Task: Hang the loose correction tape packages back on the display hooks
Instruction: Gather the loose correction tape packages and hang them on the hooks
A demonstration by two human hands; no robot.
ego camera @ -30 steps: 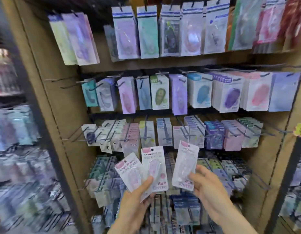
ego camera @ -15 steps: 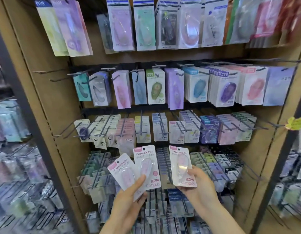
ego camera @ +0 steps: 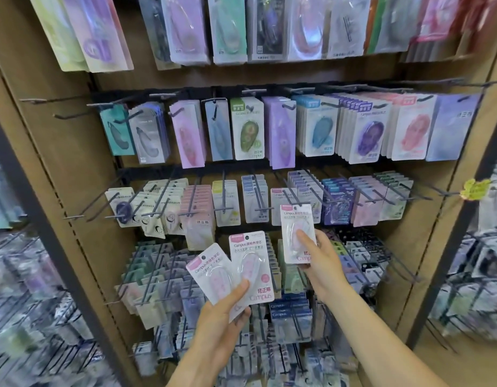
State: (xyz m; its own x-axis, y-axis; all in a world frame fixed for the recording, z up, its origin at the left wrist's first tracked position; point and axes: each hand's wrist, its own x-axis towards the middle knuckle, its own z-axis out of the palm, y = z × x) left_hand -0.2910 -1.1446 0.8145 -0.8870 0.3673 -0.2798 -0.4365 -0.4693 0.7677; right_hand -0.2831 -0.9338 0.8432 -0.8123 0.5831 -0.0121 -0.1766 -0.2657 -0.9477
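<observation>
Head view: display rack (ego camera: 82,208) full of hanging correction tape packages (ego camera: 319,135).

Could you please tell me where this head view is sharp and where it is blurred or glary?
Head view: sharp on the white pink-labelled correction tape package in the right hand; side racks smear; glare on the top row of clear blister packs.
</observation>
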